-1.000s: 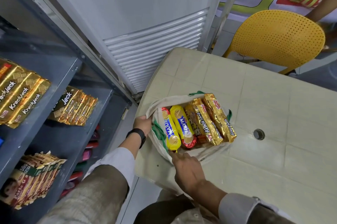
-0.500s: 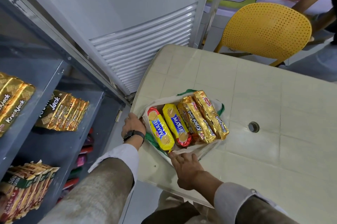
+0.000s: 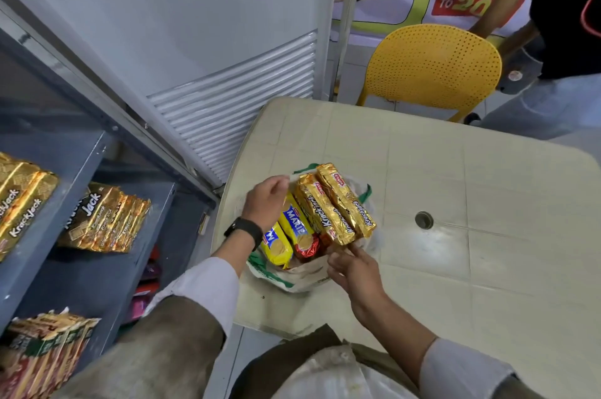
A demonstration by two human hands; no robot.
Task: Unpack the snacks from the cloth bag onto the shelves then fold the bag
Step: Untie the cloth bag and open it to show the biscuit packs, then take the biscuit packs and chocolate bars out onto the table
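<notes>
A white cloth bag point(image 3: 299, 278) with green trim lies open on the cream table point(image 3: 455, 203). In it lie two gold KrackJack packs point(image 3: 338, 203) and two yellow Marie biscuit packs point(image 3: 292, 229). My left hand point(image 3: 265, 200), with a black wrist band, hovers over the top of the Marie packs, fingers curled and apart, holding nothing that I can see. My right hand point(image 3: 354, 271) is at the bag's near edge, its fingertips touching the lower end of the KrackJack packs.
A grey shelf unit point(image 3: 74, 164) stands at the left with KrackJack packs point(image 3: 104, 219) and other snack packs point(image 3: 45, 353) on it. A white louvred cabinet point(image 3: 227, 99) is behind. A yellow chair point(image 3: 432, 70) and another person point(image 3: 553, 24) are beyond the table.
My left hand has left the bag's left rim and risen over the Marie packs. My right hand has moved from the bag's near edge up to the KrackJack packs.
</notes>
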